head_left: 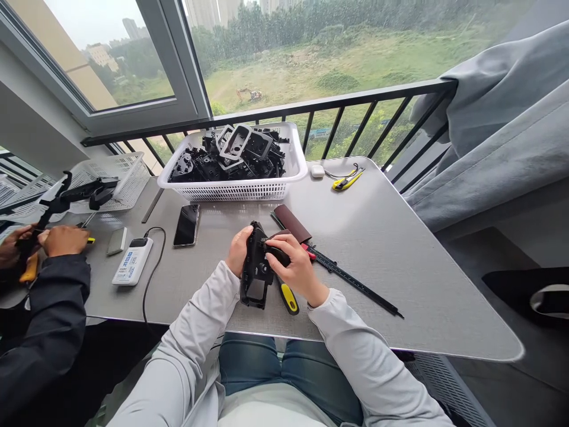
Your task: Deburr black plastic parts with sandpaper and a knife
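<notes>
Head view: at the far left a co-worker's hand (64,240) in a dark sleeve grips a black piece, in front of a small white basket (131,172). To its right on the grey table (400,237) lie a white power bank (132,261) with a black cable and a dark phone (186,225). Behind them stands a large white basket (231,190) heaped with black parts (231,157). Near the table's front edge, above the person's lap, the left hand (239,250) wraps its fingers around the left side of a black plastic part (255,276), held upright just above the tabletop. The right hand (293,267) has its fingers curled tight on the part's upper right side. A yellow-handled tool (288,298) lies just under that wrist, and a long black ruler (355,281) stretches off to the right. Further back lie a small white case (317,171) and a yellow knife (347,179).
</notes>
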A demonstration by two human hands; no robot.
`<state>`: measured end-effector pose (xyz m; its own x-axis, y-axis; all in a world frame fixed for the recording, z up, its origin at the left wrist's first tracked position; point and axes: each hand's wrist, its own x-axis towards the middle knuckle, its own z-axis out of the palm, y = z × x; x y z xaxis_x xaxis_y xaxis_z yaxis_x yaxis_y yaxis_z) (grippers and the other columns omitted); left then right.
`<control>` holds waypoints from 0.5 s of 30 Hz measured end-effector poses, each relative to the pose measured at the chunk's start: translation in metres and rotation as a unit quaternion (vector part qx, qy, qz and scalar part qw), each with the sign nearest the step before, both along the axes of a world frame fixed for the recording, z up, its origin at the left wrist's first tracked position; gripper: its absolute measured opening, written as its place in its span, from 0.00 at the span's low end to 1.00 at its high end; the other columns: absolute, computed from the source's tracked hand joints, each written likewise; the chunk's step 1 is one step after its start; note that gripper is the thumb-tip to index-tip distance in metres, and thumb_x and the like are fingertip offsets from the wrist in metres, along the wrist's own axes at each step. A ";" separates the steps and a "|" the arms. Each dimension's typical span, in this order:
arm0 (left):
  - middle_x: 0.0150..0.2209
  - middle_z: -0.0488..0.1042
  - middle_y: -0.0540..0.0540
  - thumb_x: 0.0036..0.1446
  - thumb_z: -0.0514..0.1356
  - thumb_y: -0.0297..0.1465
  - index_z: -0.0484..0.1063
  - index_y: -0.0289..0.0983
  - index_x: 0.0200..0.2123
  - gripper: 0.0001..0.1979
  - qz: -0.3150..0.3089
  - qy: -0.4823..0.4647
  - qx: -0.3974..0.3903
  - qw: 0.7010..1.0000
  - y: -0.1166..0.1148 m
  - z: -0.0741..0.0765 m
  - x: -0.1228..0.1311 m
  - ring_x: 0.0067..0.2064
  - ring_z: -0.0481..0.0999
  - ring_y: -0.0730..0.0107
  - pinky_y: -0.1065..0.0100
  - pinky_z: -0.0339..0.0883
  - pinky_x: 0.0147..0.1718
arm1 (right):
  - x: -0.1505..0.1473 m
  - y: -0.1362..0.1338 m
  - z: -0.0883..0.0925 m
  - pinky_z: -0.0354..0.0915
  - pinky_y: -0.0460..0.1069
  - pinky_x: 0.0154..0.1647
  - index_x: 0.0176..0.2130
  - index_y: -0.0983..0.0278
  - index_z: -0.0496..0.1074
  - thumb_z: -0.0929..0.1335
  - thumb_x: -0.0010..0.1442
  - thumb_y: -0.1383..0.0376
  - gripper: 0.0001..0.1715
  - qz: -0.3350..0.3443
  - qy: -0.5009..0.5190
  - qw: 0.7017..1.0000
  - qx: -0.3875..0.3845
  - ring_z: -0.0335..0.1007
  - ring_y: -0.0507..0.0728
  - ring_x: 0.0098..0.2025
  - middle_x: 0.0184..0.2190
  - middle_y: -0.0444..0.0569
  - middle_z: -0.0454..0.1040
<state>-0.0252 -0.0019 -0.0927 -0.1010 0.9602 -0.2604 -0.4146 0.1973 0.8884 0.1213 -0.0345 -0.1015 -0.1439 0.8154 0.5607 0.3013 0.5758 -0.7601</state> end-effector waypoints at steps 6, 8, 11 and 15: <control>0.19 0.65 0.54 0.45 0.64 0.42 0.62 0.37 0.20 0.17 0.008 -0.016 -0.026 0.999 0.002 -0.002 -0.004 0.21 0.64 0.77 0.71 0.60 0.23 | 0.001 0.003 -0.003 0.71 0.55 0.45 0.40 0.59 0.73 0.66 0.60 0.69 0.09 -0.008 0.023 0.999 -0.034 0.72 0.58 0.41 0.37 0.49 0.74; 0.19 0.66 0.54 0.45 0.63 0.42 0.63 0.37 0.21 0.16 0.005 -0.033 -0.041 0.999 0.003 -0.005 -0.006 0.21 0.65 0.76 0.71 0.60 0.23 | 0.002 0.003 -0.003 0.70 0.55 0.45 0.41 0.60 0.73 0.66 0.60 0.69 0.09 -0.010 0.032 0.999 -0.042 0.73 0.58 0.42 0.37 0.50 0.74; 0.19 0.66 0.53 0.45 0.63 0.41 0.64 0.37 0.22 0.15 -0.002 -0.040 -0.054 0.998 0.005 -0.008 -0.008 0.22 0.66 0.75 0.71 0.60 0.24 | 0.001 0.003 -0.005 0.70 0.55 0.46 0.41 0.60 0.73 0.66 0.60 0.69 0.09 0.007 0.027 0.999 -0.042 0.73 0.58 0.43 0.39 0.50 0.75; 0.18 0.65 0.54 0.45 0.62 0.40 0.63 0.37 0.20 0.15 0.014 -0.019 -0.042 0.999 0.006 -0.010 -0.008 0.21 0.65 0.76 0.71 0.59 0.23 | 0.000 0.003 -0.005 0.70 0.55 0.46 0.41 0.60 0.73 0.66 0.59 0.69 0.09 0.012 0.026 0.999 -0.036 0.72 0.58 0.43 0.39 0.51 0.74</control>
